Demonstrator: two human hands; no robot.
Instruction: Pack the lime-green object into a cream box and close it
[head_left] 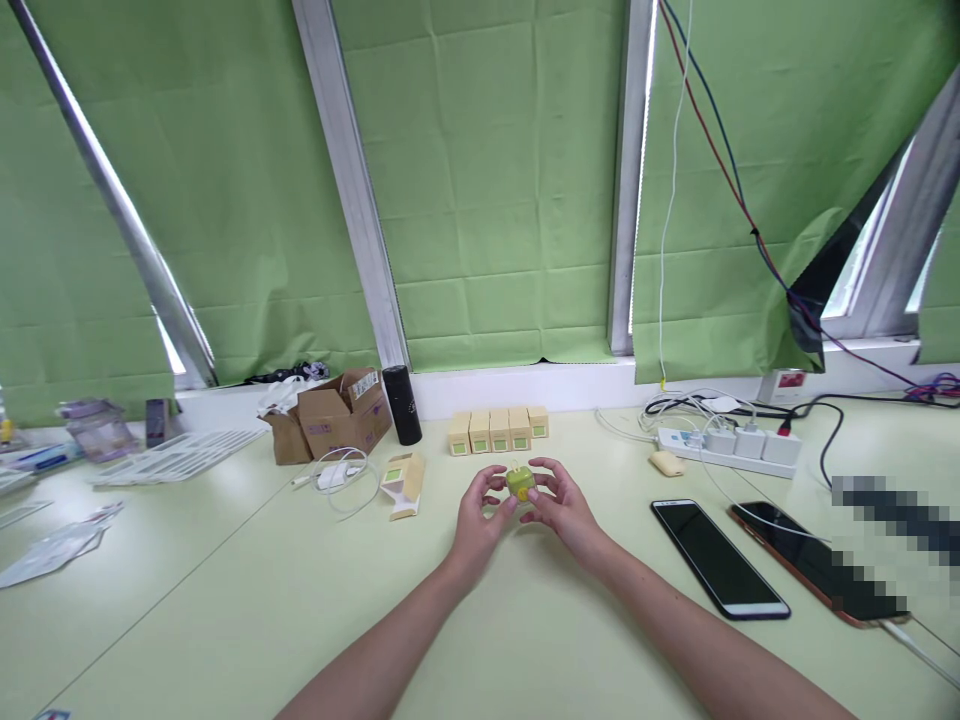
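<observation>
Both my hands meet over the middle of the pale green table [247, 610]. My left hand [480, 520] and my right hand [561, 510] pinch a small yellow-green object [520, 484] between their fingertips, held just above the tabletop. Behind it, a row of several small yellow boxes [498, 430] stands near the window sill. An opened yellow box [403, 483] lies on the table to the left of my hands.
A black cylinder [402, 404] and brown cardboard boxes [330, 420] stand at back left, with a white charger and cable [337, 478]. Two phones [718, 556] [814, 560] lie to the right, a white power strip [731, 445] behind them. White trays [176, 455] sit far left.
</observation>
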